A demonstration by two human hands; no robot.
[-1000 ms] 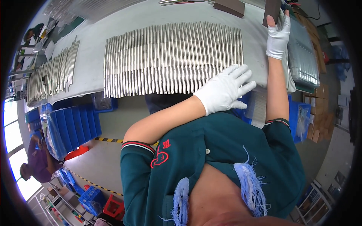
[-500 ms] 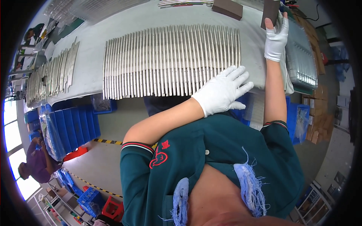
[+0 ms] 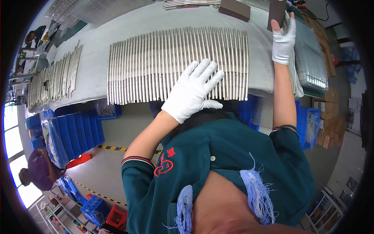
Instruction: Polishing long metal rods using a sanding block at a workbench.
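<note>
A wide row of slim silver metal rods (image 3: 136,66) lies side by side on the pale-covered table. My left hand (image 3: 193,91), in a white glove, rests palm down over the near part of the row, fingers spread and flat, gripping nothing. Off the row's right end, my gloved right hand (image 3: 284,45) holds a dark brown rectangular block (image 3: 276,13) upright, its bare thumb showing against the near face. The fingers behind the block are partly hidden. A similar brown block (image 3: 234,10) lies at the far side of the table.
More rods (image 3: 58,80) lie at the table's left end. Clear plastic trays (image 3: 311,62) are stacked at the right. Blue bins (image 3: 78,126) stand below the table's left part. Cartons (image 3: 331,117) are piled at right. A person in purple (image 3: 39,169) is at far left.
My left hand has swept leftward over the rods, from the row's right end toward its middle. My right hand and its block have shifted slightly left.
</note>
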